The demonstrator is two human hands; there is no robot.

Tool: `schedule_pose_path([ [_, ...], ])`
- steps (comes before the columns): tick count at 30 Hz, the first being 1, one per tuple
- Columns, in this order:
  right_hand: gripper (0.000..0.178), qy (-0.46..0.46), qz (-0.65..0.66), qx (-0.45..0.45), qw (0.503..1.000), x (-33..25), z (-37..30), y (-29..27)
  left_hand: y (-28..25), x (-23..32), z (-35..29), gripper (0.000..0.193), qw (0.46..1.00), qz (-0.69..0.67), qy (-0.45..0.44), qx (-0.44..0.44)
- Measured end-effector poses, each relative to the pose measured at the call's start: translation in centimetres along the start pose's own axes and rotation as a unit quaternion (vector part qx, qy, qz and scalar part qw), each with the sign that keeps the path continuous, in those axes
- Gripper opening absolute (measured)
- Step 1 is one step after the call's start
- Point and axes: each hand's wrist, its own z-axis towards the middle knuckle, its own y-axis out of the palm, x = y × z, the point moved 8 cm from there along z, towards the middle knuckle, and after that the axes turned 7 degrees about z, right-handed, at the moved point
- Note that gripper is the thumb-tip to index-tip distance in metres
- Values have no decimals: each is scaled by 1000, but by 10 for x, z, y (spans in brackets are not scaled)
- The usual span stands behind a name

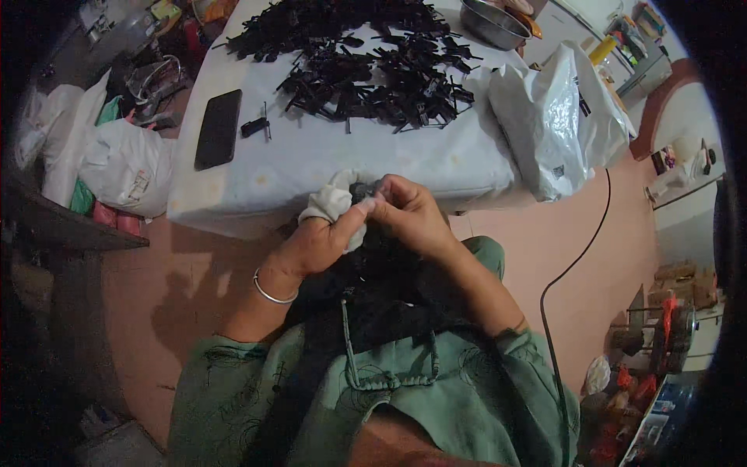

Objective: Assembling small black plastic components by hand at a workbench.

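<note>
At the table's near edge, my left hand (307,246) is closed around a bunched white cloth (333,201). A small dark piece (361,191) shows between the cloth and my right hand (420,222); its kind is not clear. The fingers of my right hand are pinched together against it, touching the left thumb, and what lies between the fingertips is hidden. Beyond both hands, a large heap of small black plastic parts (373,70) with thin metal pins spreads over the table. One black part (254,127) lies apart from the heap, beside a thin metal rod.
A black phone (219,128) lies on the white-covered table (288,167). A white plastic bag (545,124) stands at its right edge, with a metal bowl (494,27) behind. Filled bags (128,167) sit at the left. A black cable (576,265) hangs at the right.
</note>
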Motion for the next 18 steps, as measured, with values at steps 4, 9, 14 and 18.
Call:
schedule_pose_path([
  [4,22,0,-81,23,996,-16,-3,4,-6,-15,-2,18,998,-52,-31,25],
  [9,27,-42,-253,-1,967,-27,-2,8,-5,-15,2,16,996,-78,-28,32],
  [14,31,0,-188,12,982,-14,0,10,-2,-1,-2,16,974,172,127,75],
  [18,30,14,-83,19,996,1,3,0,5,5,-1,18,972,182,128,76],
])
